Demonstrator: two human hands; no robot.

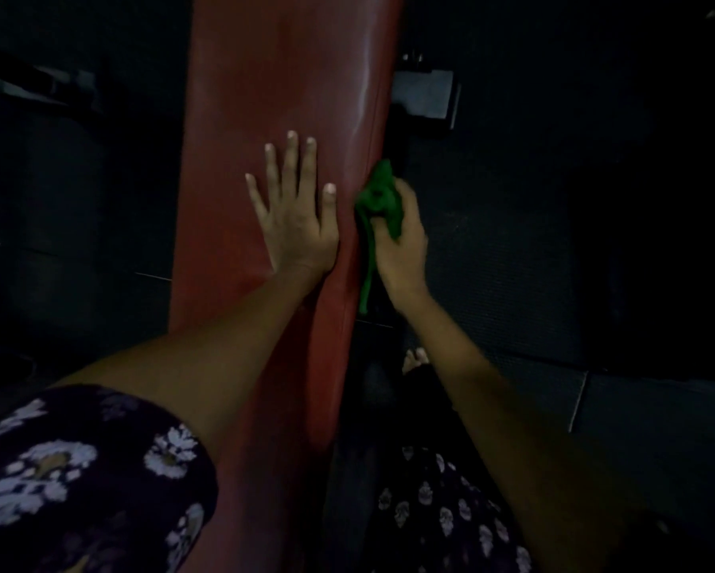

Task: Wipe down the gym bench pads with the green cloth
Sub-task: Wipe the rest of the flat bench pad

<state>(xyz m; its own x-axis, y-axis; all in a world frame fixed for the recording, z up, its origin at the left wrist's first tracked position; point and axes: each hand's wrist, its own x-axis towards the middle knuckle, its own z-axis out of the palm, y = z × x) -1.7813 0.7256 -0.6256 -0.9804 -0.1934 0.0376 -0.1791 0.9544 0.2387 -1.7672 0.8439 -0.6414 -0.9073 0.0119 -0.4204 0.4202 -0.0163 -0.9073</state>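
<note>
On the near pad (264,117), your left hand (293,225) lies flat, fingers spread; just right, your right hand (401,246) clamps the cloth (378,200) against the pad's side edge, mid-wipe; next, slide it farther along

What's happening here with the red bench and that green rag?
A person is cleaning a gym bench. The left hand rests flat, fingers spread, on top of the red bench pad. The right hand grips a bunched green cloth against the pad's right side edge, with a strip of cloth hanging down.
</note>
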